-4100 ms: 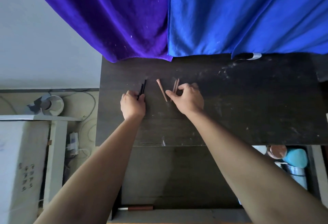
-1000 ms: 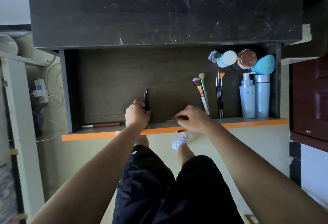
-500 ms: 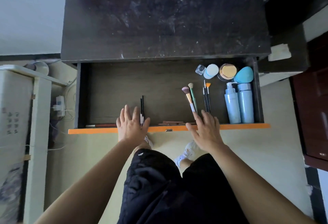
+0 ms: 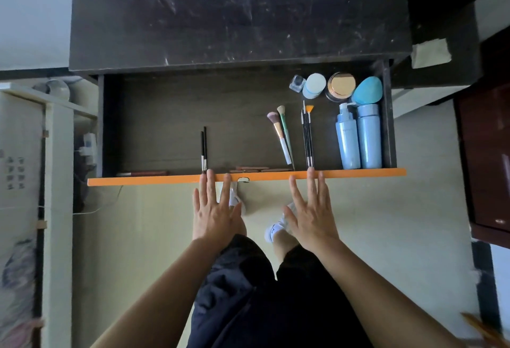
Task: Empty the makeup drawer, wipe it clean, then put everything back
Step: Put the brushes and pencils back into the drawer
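Note:
The makeup drawer (image 4: pixel 165 179) stands pulled out under the dark desk top, its front edge orange. Inside lie two black pencils (image 4: pixel 204 149), brown pencils (image 4: pixel 259 169) along the front wall, a lip pencil (image 4: pixel 142 173) at the left, two fluffy brushes (image 4: pixel 281 134), thin black brushes (image 4: pixel 307 138), two blue bottles (image 4: pixel 358 138), small jars (image 4: pixel 314 85) and a teal sponge (image 4: pixel 368 90). My left hand (image 4: pixel 214 209) is flat and empty, fingertips at the orange edge. My right hand (image 4: pixel 311 212) is likewise spread, fingertips touching the edge.
The scuffed dark desk top (image 4: pixel 237 11) sits above the drawer. A pale cabinet (image 4: pixel 33 182) stands to the left, a dark red cabinet (image 4: pixel 485 154) to the right. My legs and white shoes (image 4: pixel 273 233) are below the hands on the yellowish floor.
Both hands carried pencils from the desk top into the drawer, let them go, and have drawn back with fingers spread to the drawer's front edge.

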Demonstrator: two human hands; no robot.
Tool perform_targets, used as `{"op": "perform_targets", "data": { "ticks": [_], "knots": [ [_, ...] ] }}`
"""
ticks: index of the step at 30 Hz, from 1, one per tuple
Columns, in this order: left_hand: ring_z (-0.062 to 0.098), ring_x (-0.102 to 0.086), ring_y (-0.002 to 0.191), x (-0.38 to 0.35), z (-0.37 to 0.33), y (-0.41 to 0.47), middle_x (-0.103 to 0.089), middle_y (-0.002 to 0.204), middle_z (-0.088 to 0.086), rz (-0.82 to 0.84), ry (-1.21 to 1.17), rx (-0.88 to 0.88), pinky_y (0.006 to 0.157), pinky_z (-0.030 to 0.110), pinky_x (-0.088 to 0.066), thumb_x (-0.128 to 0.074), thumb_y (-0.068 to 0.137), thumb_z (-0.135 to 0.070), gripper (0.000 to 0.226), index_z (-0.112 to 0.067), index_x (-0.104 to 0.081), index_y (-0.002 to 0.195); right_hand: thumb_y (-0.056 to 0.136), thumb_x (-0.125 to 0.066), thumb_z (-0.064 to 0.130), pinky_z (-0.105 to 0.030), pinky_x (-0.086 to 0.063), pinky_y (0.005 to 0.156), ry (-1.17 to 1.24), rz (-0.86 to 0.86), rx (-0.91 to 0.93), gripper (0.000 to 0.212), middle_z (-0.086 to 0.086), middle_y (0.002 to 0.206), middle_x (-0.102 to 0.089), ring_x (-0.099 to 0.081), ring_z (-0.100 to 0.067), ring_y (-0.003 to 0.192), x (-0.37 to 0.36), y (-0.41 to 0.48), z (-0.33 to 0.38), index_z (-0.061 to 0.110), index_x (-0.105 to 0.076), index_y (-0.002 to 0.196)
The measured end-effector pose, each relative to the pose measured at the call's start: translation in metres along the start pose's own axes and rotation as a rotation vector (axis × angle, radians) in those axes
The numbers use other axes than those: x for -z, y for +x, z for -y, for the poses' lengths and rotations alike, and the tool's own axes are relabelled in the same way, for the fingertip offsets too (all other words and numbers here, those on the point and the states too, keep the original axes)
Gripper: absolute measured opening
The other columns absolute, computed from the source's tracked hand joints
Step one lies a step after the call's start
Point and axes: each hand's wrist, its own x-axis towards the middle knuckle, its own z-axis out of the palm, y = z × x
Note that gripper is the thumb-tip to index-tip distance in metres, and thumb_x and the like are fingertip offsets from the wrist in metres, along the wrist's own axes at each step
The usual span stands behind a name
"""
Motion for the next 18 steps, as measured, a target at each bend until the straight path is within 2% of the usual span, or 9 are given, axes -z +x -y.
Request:
{"op": "perform_targets", "data": {
  "ticks": [9,14,18],
  "knots": [
    [0.035,0.008,0.149,0.013,0.014,0.031,0.006,0.162,0.019,-0.003,0.009,-0.105,0.121,0.048,-0.012,-0.042,0.098,-0.043,0.071,-0.019,-0.01,0.156,0.098,-0.042,0.049,-0.052,-0.01,0.122,-0.04,0.036,-0.011,0.077,-0.016,0.162,0.021,0.015,-0.039,0.149,0.015,0.029,-0.001,0.026,0.001,0.158],
    [0.047,-0.016,0.144,0.037,0.008,0.069,-0.017,0.155,0.03,-0.042,0.042,-0.103,0.116,0.055,-0.022,-0.058,0.091,-0.037,0.072,-0.016,-0.028,0.152,0.099,-0.038,0.049,-0.052,-0.008,0.122,-0.063,0.023,-0.041,0.075,-0.017,0.161,0.023,0.017,-0.039,0.149,0.028,0.067,0.0,0.026,0.004,0.158],
    [0.048,-0.03,0.135,0.055,0.005,0.101,-0.031,0.146,0.03,-0.102,0.063,-0.116,0.108,0.057,-0.031,-0.061,0.089,-0.039,0.072,-0.019,-0.031,0.151,0.097,-0.045,0.046,-0.052,-0.007,0.121,-0.07,-0.006,-0.065,0.079,-0.018,0.161,0.022,0.014,-0.039,0.149,0.042,0.105,0.003,0.025,0.002,0.158]
  ]
}}
